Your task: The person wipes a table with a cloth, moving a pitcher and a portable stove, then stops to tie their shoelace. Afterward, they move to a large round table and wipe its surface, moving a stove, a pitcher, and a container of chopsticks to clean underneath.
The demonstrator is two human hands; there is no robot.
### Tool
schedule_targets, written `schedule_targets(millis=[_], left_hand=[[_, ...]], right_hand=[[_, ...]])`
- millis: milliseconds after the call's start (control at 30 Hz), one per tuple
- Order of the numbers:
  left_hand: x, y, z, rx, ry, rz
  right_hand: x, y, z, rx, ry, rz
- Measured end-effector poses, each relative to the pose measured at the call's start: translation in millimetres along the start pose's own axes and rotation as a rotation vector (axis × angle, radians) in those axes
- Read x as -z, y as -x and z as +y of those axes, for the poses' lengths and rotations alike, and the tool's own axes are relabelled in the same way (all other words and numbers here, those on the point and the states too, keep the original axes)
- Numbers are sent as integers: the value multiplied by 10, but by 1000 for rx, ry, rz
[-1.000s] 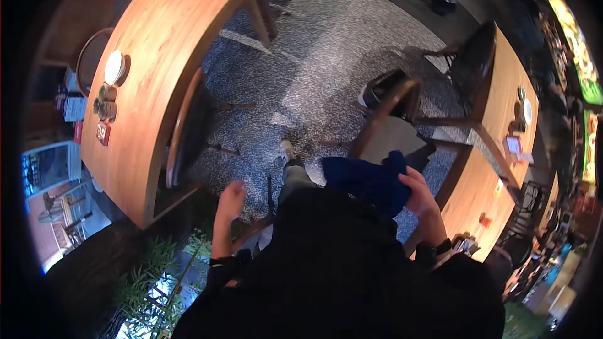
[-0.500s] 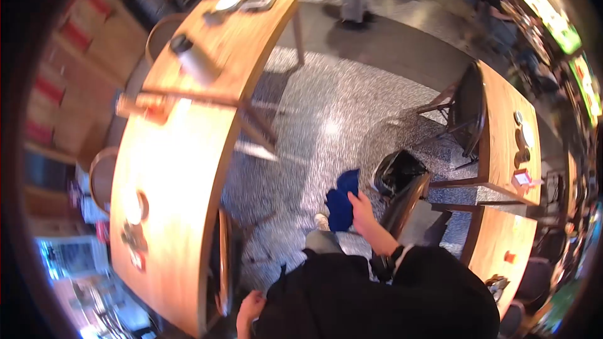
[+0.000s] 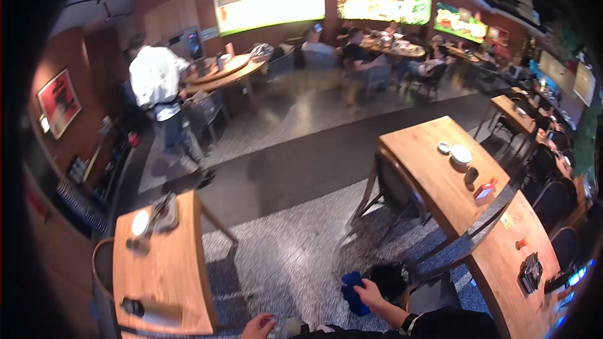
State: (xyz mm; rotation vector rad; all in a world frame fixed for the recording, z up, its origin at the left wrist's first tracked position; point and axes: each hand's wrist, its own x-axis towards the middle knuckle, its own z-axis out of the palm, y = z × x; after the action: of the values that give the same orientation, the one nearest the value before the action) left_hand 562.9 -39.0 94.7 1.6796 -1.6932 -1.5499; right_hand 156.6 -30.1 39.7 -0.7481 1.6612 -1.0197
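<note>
Blue cloth: The bunched blue cloth (image 3: 353, 300) hung low over the speckled floor (image 3: 282, 263), in front of the person's body and just beside a black bag (image 3: 388, 276); whether cloth and bag touched could not be told from across the room
Right hand: The right hand (image 3: 372, 295), its forearm reaching inward, had its grip clamped on the cloth's upper side, with much of the fabric beyond the fingers
Left hand: The left hand (image 3: 259, 326) was well apart from the cloth at the lower edge of the view, with nothing seen in it; how far its grip was closed could not be told
Handling: Good carrying, by this onlooker's judgement, called for a firm pinch on gathered folds, loose edges drawn toward the palm, a relaxed wrist and enough clearance from the bag and the chair (image 3: 433, 295) to avoid a snag
Right-side surface: The wooden surface (image 3: 424, 157) carried a white bowl (image 3: 460, 154), a small dish (image 3: 444, 147) and a dark cup (image 3: 471, 175)
Left-side surface: A second surface (image 3: 173, 270) held a white plate (image 3: 140, 221), a gray tray (image 3: 166, 213) and a dark-capped flask (image 3: 154, 311)
Background: A person in a white top (image 3: 154, 78) stood near a round table (image 3: 229, 75), while others sat farther back
</note>
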Motion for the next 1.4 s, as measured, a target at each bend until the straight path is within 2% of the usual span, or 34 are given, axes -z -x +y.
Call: schedule_targets(millis=[33,100,167,233,267,300,333,367,400,433,467,500,533,567,600,700,733,800,833,867,900,933,967,1000,1033,1067,1100,1133,1200,1233,1267,1300,1333,1400], left_hand=[[126,-246,343,-33,-5,-23],[503,-556,1434,-156,302,-39],[794,-1066,2087,-275,250,-66],[1015,-1607,2226,-339,174,-114],[1129,-2053,2172,-405,137,-112],[1101,-2566,2253,-495,118,-137],[1070,-2842,2323,-408,78,-148],[1121,-3243,2285,-426,-66,-168],[1028,-3622,2214,-464,-185,-197],[972,-3828,2316,-451,-179,-270],[799,-3773,2769,-351,-242,-305],[600,-3835,3042,-489,-365,-355],[353,-3978,3143,-535,-414,-386],[117,-4134,3190,-574,-451,-380],[-110,-4286,3352,-594,-450,-455],[-692,-4375,3714,-686,-384,-542],[-875,-4278,3909,-669,-384,-573],[-1211,-4475,4055,-636,-346,-651],[-1531,-5133,3828,-674,-330,-700],[-1625,-5660,3598,-687,-337,-762],[-1736,-5048,3975,-685,-332,-752],[-1871,-5120,3962,-717,-316,-736],[-1946,-5068,4081,-719,-355,-777],[-2049,-5013,4173,-725,-380,-813],[-2141,-4951,4250,-657,-373,-838],[-2167,-4881,4307,-586,-359,-850],[-2214,-4884,4337,-568,-392,-857],[-2269,-4896,4321,-563,-394,-855],[-2337,-4879,4361,-577,-436,-855],[-2392,-4872,4355,-562,-449,-845],[-2427,-4886,4370,-565,-431,-848],[-2431,-4843,4410,-572,-420,-847],[-2444,-4812,4438,-568,-397,-864],[-2404,-4789,4517,-615,-425,-904]], right_hand=[[-32,-151,-157,53,1,-36],[-21,-630,-120,129,149,12],[203,-796,-300,356,432,-99],[744,-681,-494,0,315,-265],[990,-700,-77,178,-81,-218],[1433,-550,-87,152,323,2],[1635,-285,-374,46,586,268],[1894,-127,-53,268,511,378],[2100,173,-316,248,470,522],[2297,490,-159,191,416,693],[2365,836,-298,180,357,889],[2559,1106,70,168,366,1128],[2619,1429,11,53,392,1291],[2698,1731,-14,-175,368,1400],[2703,2077,107,-230,377,1456],[2923,2718,283,90,229,1819],[2945,3028,234,8,119,1870],[2978,3704,188,-182,516,1920],[3112,4284,683,-374,343,1911],[2832,4298,-191,-587,566,1932],[2782,4685,-130,-504,516,1927],[2697,4984,-315,-609,503,1894],[2685,5298,-329,-670,722,1902],[2663,5694,-343,-704,473,1822],[2481,5674,-515,-374,472,1878],[2357,5915,-541,-618,380,1901],[2218,6292,-426,-570,532,1778],[2036,6256,-511,-458,424,1910],[1671,6367,-739,-587,392,1901],[1493,6445,-815,-929,458,1914],[1291,6498,-763,-782,332,2047],[1109,6636,-648,-768,254,2089],[942,6694,-455,-629,249,2138],[796,6422,-315,-841,226,1922]])
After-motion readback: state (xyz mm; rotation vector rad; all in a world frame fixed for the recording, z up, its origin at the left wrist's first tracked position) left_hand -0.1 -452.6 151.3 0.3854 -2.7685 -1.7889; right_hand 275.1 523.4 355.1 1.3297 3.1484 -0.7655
